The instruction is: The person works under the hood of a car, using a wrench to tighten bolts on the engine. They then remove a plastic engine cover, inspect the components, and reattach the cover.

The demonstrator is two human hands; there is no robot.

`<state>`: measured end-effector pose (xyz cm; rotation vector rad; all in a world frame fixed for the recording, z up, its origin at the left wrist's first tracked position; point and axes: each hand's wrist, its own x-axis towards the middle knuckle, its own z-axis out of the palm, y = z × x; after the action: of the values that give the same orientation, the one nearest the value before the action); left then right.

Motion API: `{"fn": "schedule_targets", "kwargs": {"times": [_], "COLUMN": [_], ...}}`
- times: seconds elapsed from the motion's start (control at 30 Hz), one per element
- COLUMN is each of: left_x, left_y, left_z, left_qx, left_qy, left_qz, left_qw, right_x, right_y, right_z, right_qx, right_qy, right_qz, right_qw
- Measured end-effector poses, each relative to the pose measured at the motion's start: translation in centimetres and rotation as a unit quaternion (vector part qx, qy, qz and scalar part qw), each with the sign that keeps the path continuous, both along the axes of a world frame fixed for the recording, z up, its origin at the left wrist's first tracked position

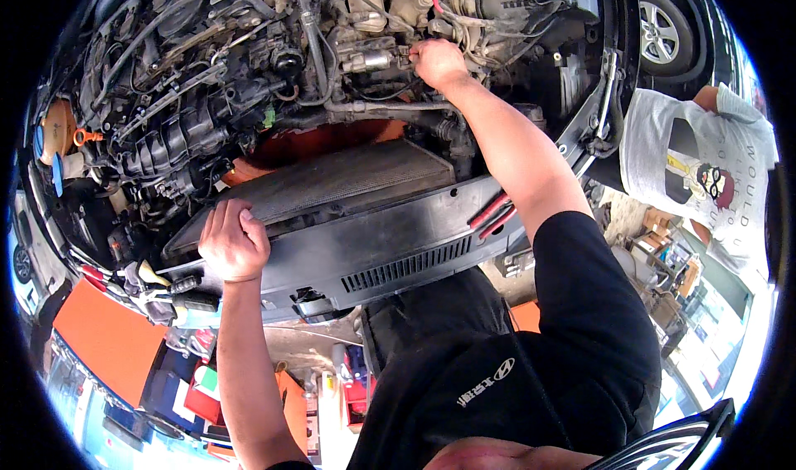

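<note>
My right hand reaches deep into a car's engine bay, its fingers closed beside a silver cylindrical part. What lies between those fingertips is hidden by the hand. My left hand is curled at the near edge of the radiator, over the black front panel. Its fingertips are turned out of sight, so whatever they may grip does not show. A pair of red-handled pliers lies on the panel below my right forearm.
Hoses, cables and a black ribbed manifold crowd the engine bay. An orange ring-topped dipstick stands at the left. To the right is a person in a grey printed T-shirt, near a car wheel. An orange-topped surface stands behind at lower left.
</note>
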<state>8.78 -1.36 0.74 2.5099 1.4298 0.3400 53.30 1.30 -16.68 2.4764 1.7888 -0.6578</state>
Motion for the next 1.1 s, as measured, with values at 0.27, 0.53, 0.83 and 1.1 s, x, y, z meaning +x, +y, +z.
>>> {"fn": "schedule_targets", "kwargs": {"times": [0.27,0.53,0.83,1.1], "left_x": [-0.1,-0.2,-0.1,0.0], "left_y": [0.1,0.0,-0.1,-0.3], "left_z": [0.0,-0.4,-0.3,-0.1], "left_qx": [0.004,0.012,0.018,0.015], "left_qy": [-0.013,-0.010,-0.018,-0.012], "left_qz": [-0.003,0.007,0.000,0.003], "left_qw": [1.000,1.000,1.000,1.000], "right_x": [-0.4,-1.7,3.2,1.3], "right_y": [0.9,1.4,-0.5,1.8], "right_z": [0.0,2.2,1.4,2.2], "right_qx": [0.004,-0.070,-0.079,-0.237], "right_qy": [-0.088,-0.147,-0.018,-0.010], "right_qz": [0.172,0.301,0.102,0.084], "right_qw": [0.981,0.940,0.991,0.968]}}
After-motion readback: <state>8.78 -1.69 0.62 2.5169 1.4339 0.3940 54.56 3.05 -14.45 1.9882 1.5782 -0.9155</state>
